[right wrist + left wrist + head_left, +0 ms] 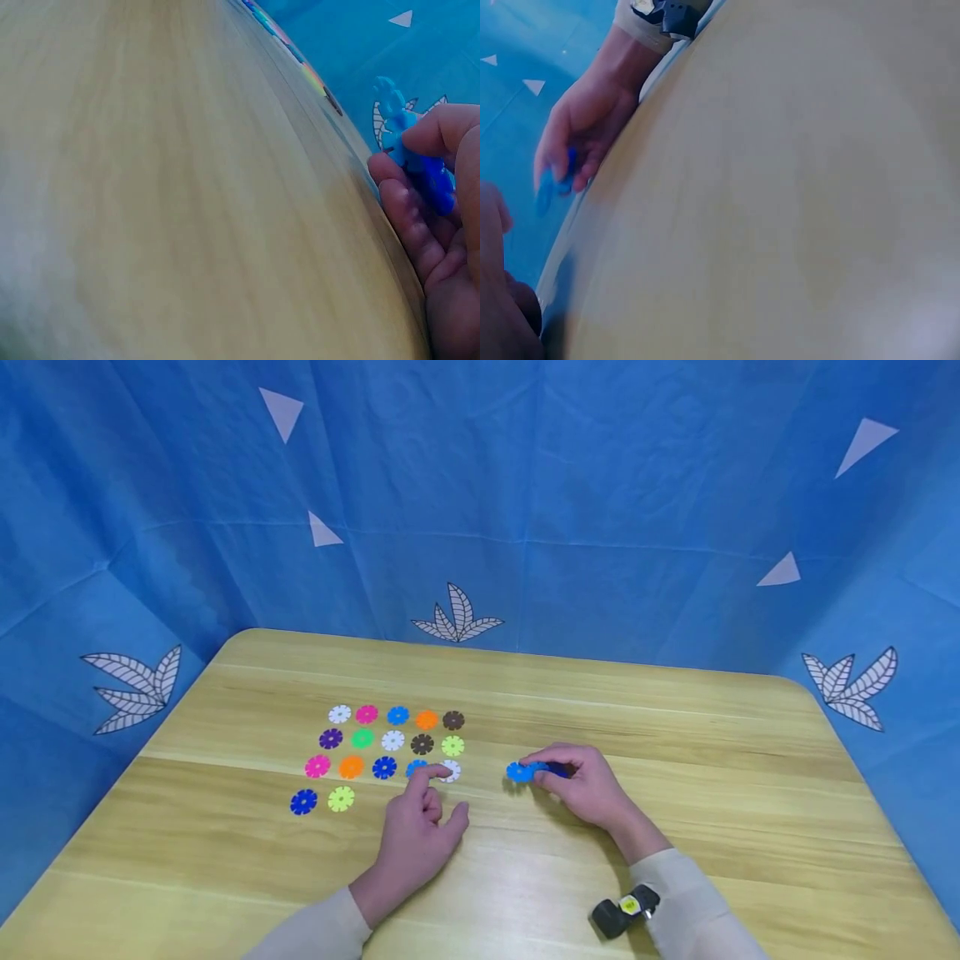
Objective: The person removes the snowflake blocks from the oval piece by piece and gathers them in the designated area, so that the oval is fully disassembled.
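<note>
My right hand (588, 783) pinches joined notched plastic discs between thumb and fingers, above the table. Light blue discs (517, 772) stick out to the left, and a dark blue disc (435, 184) shows under the fingers in the right wrist view. My left hand (420, 827) has its index finger stretched over the lower right of the disc rows, thumb spread and other fingers bent, holding nothing. Its fingertip is at a white disc (452, 772) and partly covers a light blue disc (415, 768). Whether the fingertip touches the white disc I cannot tell.
Flat notched discs in several colours lie in rows on the wooden table (750, 827), left of centre. The front row has a dark blue disc (303, 802) and a yellow-green disc (341, 799). A blue patterned cloth (600, 510) hangs behind the table.
</note>
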`<state>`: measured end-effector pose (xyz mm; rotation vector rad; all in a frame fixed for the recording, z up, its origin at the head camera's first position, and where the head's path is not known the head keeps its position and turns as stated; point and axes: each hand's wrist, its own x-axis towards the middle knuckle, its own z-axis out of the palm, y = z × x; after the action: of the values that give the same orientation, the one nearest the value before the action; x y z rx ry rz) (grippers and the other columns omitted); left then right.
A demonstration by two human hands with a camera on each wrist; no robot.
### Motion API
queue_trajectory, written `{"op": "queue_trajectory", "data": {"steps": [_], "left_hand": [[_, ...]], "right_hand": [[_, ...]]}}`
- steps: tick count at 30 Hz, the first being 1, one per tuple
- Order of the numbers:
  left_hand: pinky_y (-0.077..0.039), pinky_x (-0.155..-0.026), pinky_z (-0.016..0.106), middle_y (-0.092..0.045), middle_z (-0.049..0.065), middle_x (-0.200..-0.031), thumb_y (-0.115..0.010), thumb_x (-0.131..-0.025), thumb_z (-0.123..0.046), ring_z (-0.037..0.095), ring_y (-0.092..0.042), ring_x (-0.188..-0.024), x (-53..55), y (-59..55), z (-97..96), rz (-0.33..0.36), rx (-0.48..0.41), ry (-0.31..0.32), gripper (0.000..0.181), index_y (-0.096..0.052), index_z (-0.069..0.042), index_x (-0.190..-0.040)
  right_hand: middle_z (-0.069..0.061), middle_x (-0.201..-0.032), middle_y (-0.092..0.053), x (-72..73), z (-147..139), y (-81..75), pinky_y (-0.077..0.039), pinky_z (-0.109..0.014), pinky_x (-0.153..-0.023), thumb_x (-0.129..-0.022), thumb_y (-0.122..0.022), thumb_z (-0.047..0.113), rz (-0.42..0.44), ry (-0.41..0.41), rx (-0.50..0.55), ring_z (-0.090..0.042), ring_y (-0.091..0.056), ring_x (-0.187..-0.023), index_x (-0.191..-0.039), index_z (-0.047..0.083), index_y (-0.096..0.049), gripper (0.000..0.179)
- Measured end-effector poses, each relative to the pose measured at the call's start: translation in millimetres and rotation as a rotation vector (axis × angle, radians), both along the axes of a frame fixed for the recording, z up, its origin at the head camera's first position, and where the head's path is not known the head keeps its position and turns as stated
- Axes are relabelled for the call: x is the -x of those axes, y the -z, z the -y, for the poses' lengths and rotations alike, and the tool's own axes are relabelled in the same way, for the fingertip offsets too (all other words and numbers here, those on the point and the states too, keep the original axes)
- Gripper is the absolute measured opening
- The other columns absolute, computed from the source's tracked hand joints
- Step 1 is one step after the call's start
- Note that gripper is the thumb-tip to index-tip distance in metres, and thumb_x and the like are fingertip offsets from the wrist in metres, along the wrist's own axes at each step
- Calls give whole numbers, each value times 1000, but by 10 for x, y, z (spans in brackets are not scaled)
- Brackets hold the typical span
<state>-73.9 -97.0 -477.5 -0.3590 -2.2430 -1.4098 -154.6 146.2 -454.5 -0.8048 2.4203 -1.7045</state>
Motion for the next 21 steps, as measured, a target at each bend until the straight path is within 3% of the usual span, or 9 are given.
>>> {"op": "queue_trajectory", "data": {"steps": [4, 10, 18, 21], "left_hand": [[-45, -57, 27, -31, -16, -61, -80, -76, 0, -2, -28, -52, 48, -24, -116, 70, -9, 75, 44, -59, -1, -115], [-38, -52, 25, -37, -11, -59, -80, -82, -11, 1, -32, -50, 130, -94, -279, 235, 9, 127, 45, -58, -3, -120], [-31, -47, 22, -43, -7, -58, -79, -84, -20, 5, -36, -49, 324, -149, -452, 432, 9, 175, 50, -58, -3, -125], [-31, -46, 22, -45, -6, -58, -80, -84, -23, 6, -37, -49, 402, -162, -501, 467, 19, 198, 48, -60, -2, -123]], "right_hand": [[-5, -86, -70, 86, -36, 178, -47, -28, -66, -86, -70, -6, 25, 29, -1, -19, -58, -73, -94, 6, -71, 14], [-2, -81, -67, 100, -71, 198, -48, -28, -66, -85, -73, -1, 43, 25, 30, -20, -57, -71, -86, 11, -68, 13], [-16, -84, -69, 111, -72, 200, -46, -26, -63, -83, -71, -10, 2, -10, 28, -18, -55, -71, -89, -1, -72, 11], [-17, -84, -70, 114, -68, 207, -46, -25, -62, -82, -70, -12, 13, -31, 50, -18, -56, -70, -90, -2, -72, 13]]}}
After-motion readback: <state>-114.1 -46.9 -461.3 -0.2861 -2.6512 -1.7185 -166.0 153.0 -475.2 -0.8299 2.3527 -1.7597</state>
